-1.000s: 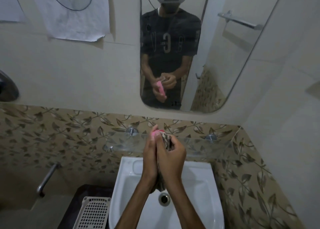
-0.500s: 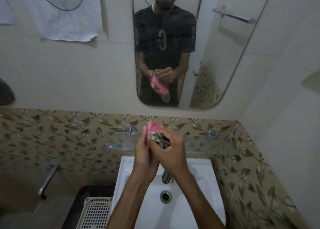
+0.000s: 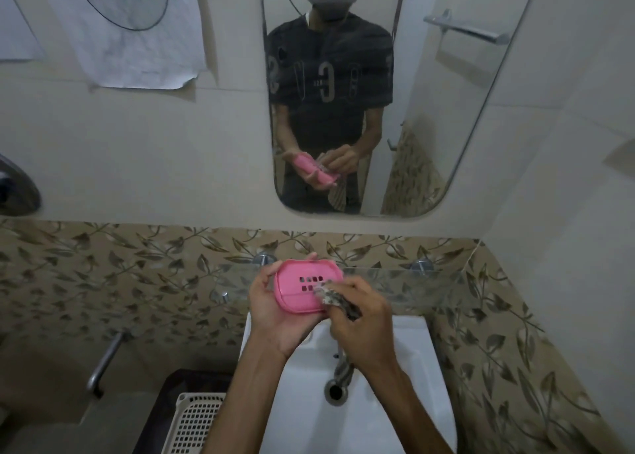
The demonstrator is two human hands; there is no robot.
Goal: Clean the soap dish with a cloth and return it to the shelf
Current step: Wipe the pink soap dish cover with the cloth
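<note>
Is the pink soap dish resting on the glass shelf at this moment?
No, the left hand holds the pink soap dish up in front of the glass shelf while the right hand presses a cloth on it.

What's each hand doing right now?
Left hand: grips the pink soap dish, slotted face toward the camera.
Right hand: pinches the cloth against the dish.

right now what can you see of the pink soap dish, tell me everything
The soap dish is a pink, rounded-rectangle tray that looks like plastic, with two short rows of small drain slots in its floor and a raised rim. It is held over the white sink, in front of the glass shelf, its open face tilted toward the camera. The left hand holds it from below; the right hand presses a patterned cloth against its right side.
</note>
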